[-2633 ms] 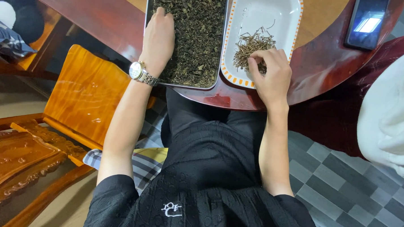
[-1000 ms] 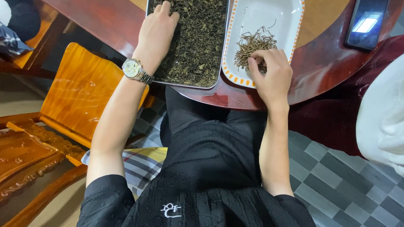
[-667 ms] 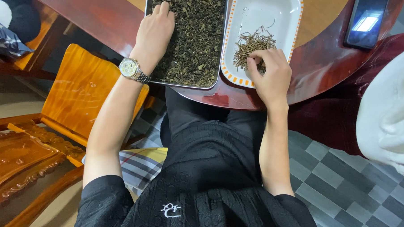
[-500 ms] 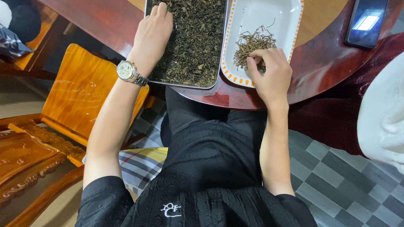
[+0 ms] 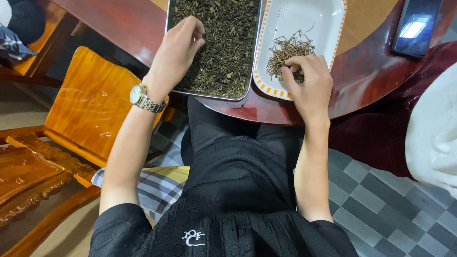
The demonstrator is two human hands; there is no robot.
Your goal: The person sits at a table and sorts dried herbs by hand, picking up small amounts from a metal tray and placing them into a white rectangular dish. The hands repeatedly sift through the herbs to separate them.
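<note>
Head view: you are working both hands over two trays of dried leaves on a round wooden table.

Your left hand [image 5: 177, 46] is resting on the dark loose leaves [image 5: 220, 37] in the metal tray [image 5: 168, 24], fingers curled together with the tips pressing into the pile near its left edge; whether they are pinching anything, you cannot tell. A wristwatch [image 5: 142, 98] is sitting on that wrist. Your right hand [image 5: 310, 82] is lying over the near end of the white dish [image 5: 305, 9] with the orange-dashed rim, fingers bent down and touching the small heap of thin stems [image 5: 286, 50]; its grip is hidden. The dish is lying just beside the metal tray. A phone [image 5: 417, 18] is glowing at the table's right edge, and an orange wooden chair [image 5: 93, 105] is standing to your left.
</note>
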